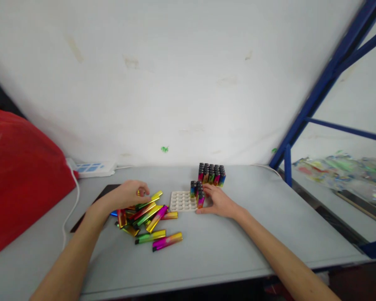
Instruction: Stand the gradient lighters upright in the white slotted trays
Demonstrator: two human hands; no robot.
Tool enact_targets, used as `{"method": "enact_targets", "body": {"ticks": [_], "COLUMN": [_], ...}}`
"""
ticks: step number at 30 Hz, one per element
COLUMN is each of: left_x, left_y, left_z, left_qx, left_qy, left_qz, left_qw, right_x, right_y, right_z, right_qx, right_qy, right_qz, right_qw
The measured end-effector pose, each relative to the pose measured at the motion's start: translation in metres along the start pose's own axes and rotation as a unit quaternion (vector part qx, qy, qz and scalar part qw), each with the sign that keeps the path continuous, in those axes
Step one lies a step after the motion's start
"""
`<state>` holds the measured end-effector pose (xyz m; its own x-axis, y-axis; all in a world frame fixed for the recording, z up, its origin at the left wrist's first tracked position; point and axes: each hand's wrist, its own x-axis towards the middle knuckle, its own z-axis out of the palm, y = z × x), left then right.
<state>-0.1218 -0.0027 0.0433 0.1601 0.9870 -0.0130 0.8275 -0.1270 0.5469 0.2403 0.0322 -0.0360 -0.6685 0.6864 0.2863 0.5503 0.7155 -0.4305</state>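
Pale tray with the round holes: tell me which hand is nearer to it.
Right. The right hand is at the right side of the pale tray, beside the upright lighters; the left hand is farther off, left of it, over the loose lighters.

Grey bench point(238, 251): loose lighters point(156, 219) piled L of ctr, w/ white tray point(179, 202) just R. Upright lighter block point(212, 175) at back; dark panel point(83, 218), pwr strip point(95, 169) & red bag point(21, 179) to L.
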Motion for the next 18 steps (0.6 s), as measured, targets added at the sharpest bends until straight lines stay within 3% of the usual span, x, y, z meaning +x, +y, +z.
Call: {"method": "enact_targets", "body": {"ticks": [4, 8, 14, 18], "left_x": [-0.005, -0.003, -0.004, -0.002], "left_y": [-0.004, -0.005, 0.010, 0.019], "left_z": [-0.003, -0.004, -0.001, 0.007], "left_qx": [0.021, 0.030, -0.114, -0.159], "left_qy": [-0.055, -0.011, 0.035, 0.099], "left_qz": [0.038, 0.037, 0.037, 0.048], "left_qw": [0.998, 0.999, 0.992, 0.981], "right_x": [-0.001, 0.000, 0.000, 0.000], "right_y": [-0.002, -0.004, -0.004, -0.003], "right_z": [-0.001, -0.003, -0.003, -0.002], "right_qx": [0.001, 0.003, -0.001, 0.005], "right_qy": [-0.003, -0.009, -0.006, -0.003], "right_qz": [0.007, 0.014, 0.012, 0.009], "right_qw": [1.000, 1.000, 1.000, 1.000]}}
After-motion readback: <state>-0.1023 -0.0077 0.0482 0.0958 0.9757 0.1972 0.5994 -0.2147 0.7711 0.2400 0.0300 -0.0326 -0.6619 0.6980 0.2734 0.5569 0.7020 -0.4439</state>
